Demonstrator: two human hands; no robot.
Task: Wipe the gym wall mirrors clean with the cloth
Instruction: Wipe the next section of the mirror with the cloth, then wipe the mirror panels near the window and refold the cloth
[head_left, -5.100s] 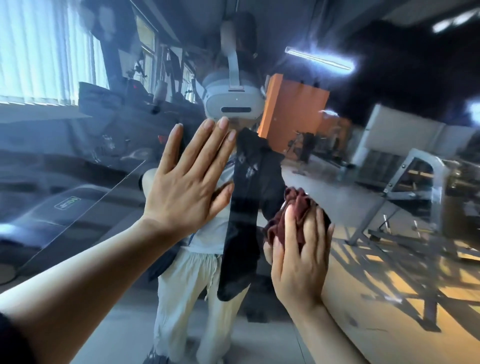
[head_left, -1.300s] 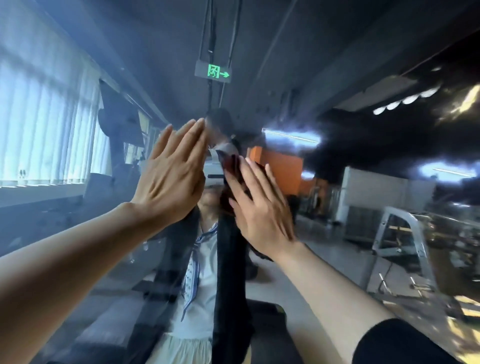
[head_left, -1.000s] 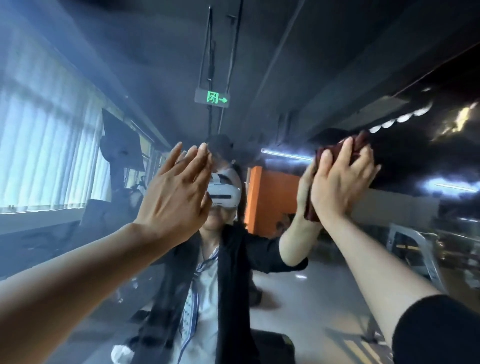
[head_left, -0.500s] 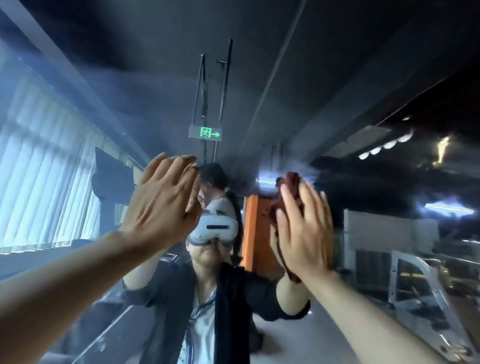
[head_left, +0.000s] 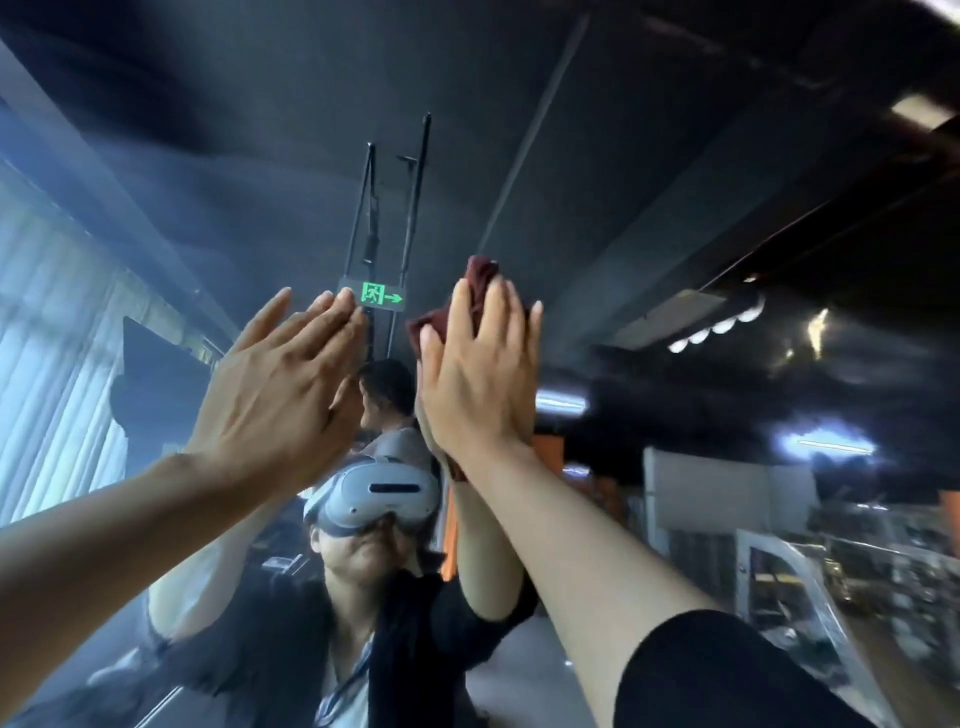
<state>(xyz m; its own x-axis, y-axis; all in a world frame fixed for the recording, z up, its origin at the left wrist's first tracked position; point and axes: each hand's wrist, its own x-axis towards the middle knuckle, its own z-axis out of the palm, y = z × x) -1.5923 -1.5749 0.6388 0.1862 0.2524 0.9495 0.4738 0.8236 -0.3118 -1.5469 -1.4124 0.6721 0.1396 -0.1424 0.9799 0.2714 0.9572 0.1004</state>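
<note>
Right hand (head_left: 475, 382) flat, fingers (head_left: 498, 317) straight, pressing cloth (head_left: 478, 278) high on mirror (head_left: 675, 218) for even wiping pressure. Left hand (head_left: 275, 389) spread wide vs glass, holding nothing (prob. bracing for reach).

— Dim in here, mostly. Daylight comes through the blinds (head_left: 47, 364) on the left and hazes the mirror (head_left: 218, 171) bluish.
— And those ceiling lights (head_left: 719, 325) on the right flare white. The edges bend, and the equipment at the lower right smears into blur.
</note>
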